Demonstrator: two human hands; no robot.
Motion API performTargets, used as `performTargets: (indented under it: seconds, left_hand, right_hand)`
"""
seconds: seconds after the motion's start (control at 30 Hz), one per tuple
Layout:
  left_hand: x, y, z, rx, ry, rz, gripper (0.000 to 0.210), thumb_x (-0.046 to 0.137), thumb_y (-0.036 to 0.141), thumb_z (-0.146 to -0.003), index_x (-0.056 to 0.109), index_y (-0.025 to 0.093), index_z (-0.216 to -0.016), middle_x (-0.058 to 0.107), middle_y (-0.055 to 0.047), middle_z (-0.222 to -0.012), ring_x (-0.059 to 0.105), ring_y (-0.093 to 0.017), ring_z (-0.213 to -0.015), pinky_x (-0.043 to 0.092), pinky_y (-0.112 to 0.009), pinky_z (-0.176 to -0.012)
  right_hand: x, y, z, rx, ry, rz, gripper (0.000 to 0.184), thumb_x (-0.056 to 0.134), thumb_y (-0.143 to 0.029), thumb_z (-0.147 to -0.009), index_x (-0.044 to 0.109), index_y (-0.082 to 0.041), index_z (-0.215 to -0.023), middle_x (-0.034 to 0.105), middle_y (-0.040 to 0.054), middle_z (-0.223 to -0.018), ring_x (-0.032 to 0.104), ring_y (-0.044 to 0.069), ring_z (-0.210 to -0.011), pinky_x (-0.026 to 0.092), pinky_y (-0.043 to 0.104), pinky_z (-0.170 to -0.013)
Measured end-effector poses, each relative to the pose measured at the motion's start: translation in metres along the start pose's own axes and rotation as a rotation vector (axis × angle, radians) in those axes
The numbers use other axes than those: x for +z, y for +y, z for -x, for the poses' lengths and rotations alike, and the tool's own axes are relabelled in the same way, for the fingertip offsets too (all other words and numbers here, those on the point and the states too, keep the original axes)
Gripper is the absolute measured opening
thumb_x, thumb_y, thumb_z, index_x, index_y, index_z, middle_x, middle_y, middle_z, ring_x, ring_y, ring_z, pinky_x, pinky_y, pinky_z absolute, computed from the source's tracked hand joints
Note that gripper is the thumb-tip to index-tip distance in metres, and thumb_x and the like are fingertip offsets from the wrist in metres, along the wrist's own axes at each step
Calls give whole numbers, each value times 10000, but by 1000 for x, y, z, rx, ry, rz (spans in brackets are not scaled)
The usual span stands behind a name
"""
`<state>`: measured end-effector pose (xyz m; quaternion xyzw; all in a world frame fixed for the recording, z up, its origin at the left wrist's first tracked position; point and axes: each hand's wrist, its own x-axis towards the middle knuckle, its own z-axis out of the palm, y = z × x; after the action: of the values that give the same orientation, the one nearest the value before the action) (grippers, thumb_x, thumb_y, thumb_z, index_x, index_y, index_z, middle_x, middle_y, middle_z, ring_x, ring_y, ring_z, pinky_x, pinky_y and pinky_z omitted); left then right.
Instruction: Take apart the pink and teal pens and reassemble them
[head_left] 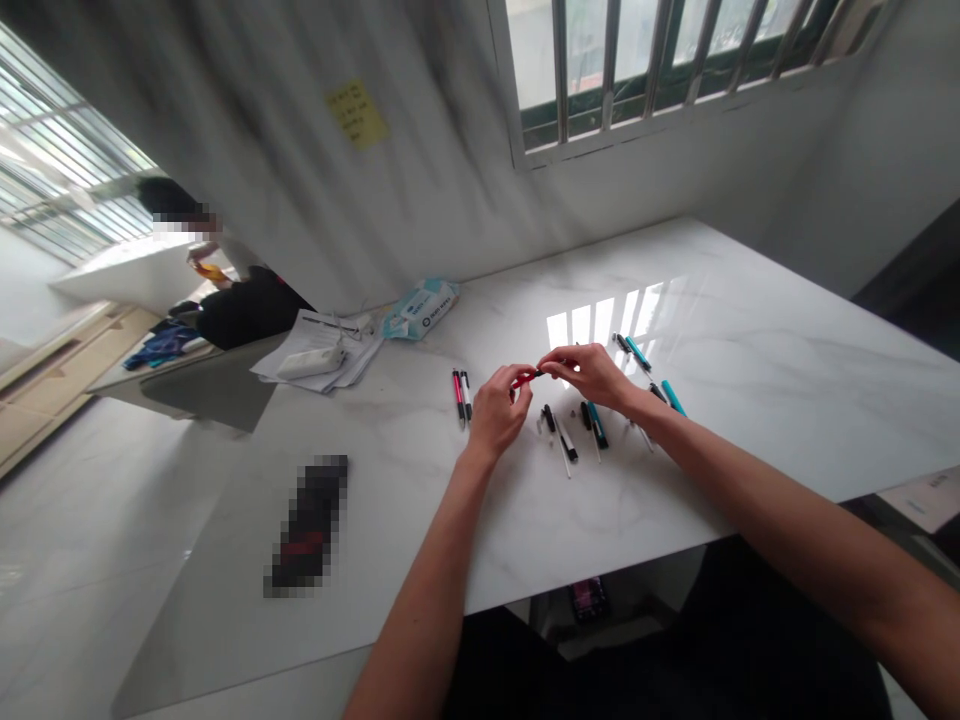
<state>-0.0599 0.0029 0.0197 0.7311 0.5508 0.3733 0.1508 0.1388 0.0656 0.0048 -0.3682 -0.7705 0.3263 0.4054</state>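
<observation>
Over the white marble-patterned table (720,340), my left hand (496,408) is closed around a red pen (523,380). The fingers of my right hand (589,374) pinch the black end of that same pen. Just left of my left hand lie a red-and-black pen (457,398) and a white-and-black pen (466,394), side by side. Below my right hand are loose pen parts: a white-and-black barrel (566,440), a teal-and-black barrel (598,426) and thin white refills (563,460). Teal barrel pieces (637,352) and black pieces (621,343) rest beyond my right hand; more lie by my right forearm.
A wipes packet (421,308) and papers (360,358) with a white power strip (311,361) stand near the wall. A dark blurred-out object (307,525) lies at left. Another person (240,285) sits beyond. A phone (590,598) shows below the table edge.
</observation>
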Motion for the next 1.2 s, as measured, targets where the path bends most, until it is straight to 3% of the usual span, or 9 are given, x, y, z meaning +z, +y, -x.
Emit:
performTargets:
  seconds: [0.1, 0.3, 0.4, 0.57, 0.73, 0.9, 1.03, 1.2]
  left_hand:
    - [3, -2, -6, -15, 36, 48, 156, 653, 332, -947, 749, 251, -1039, 758, -44, -993, 696, -177, -818, 534, -273, -734]
    - [2, -9, -2, -43, 92, 97, 172, 654, 386, -956, 757, 255, -1001, 755, -33, -957, 700, -176, -835, 541, -276, -775]
    - [-1, -10, -1, -47, 120, 94, 166, 654, 380, -956, 758, 251, -974, 756, -24, -937, 698, -169, -822, 538, -270, -769]
    - [0, -13, -1, -38, 116, 97, 160, 679, 386, -941, 772, 258, -972, 775, -20, -947, 715, -174, -838, 553, -273, -775]
    - [2, -18, 1, -60, 64, 108, 174, 686, 419, -938, 777, 278, -983, 793, -12, -938, 728, -183, -767, 567, -282, -731]
    - [0, -20, 3, -62, 61, 114, 159, 676, 406, -948, 766, 277, -971, 788, -4, -929, 723, -172, -752, 566, -278, -749]
    - [1, -22, 3, -60, 86, 118, 172, 660, 401, -958, 755, 258, -973, 785, -10, -936, 722, -172, -779, 565, -287, -792]
    - [3, -23, 4, -42, 74, 92, 159, 695, 387, -931, 753, 246, -977, 790, -15, -955, 715, -173, -793, 561, -287, -791]
  right_hand:
    - [-2, 1, -1, -47, -5, -22, 281, 637, -467, -964, 820, -264, -1026, 781, 55, -983, 687, 194, -808, 534, 340, -779]
    - [-2, -3, 2, -71, -77, -132, 280, 656, -336, -922, 787, -257, -1157, 771, 52, -1066, 715, 201, -889, 603, 378, -860]
    - [-2, -5, 3, -41, -43, -135, 273, 667, -328, -908, 772, -234, -1142, 781, 45, -1019, 722, 203, -887, 601, 384, -885]
    - [-9, -8, 2, -13, -41, -59, 221, 674, -385, -921, 788, -222, -1017, 787, 38, -917, 711, 190, -795, 553, 334, -773]
    - [-14, -9, 1, 21, -132, 92, 402, 594, -482, -985, 769, -204, -755, 729, 24, -677, 608, 140, -602, 449, 297, -624]
    - [-14, -7, 2, -2, -84, -34, 275, 712, -446, -899, 761, -220, -1049, 756, 27, -802, 676, 170, -712, 535, 318, -710]
    - [-13, -4, 3, -33, -65, -122, 240, 721, -428, -877, 769, -208, -962, 772, 54, -899, 707, 197, -799, 577, 362, -801]
    - [-15, -3, 2, 15, -71, 18, 307, 655, -479, -924, 778, -197, -914, 767, 46, -820, 663, 172, -709, 510, 311, -687]
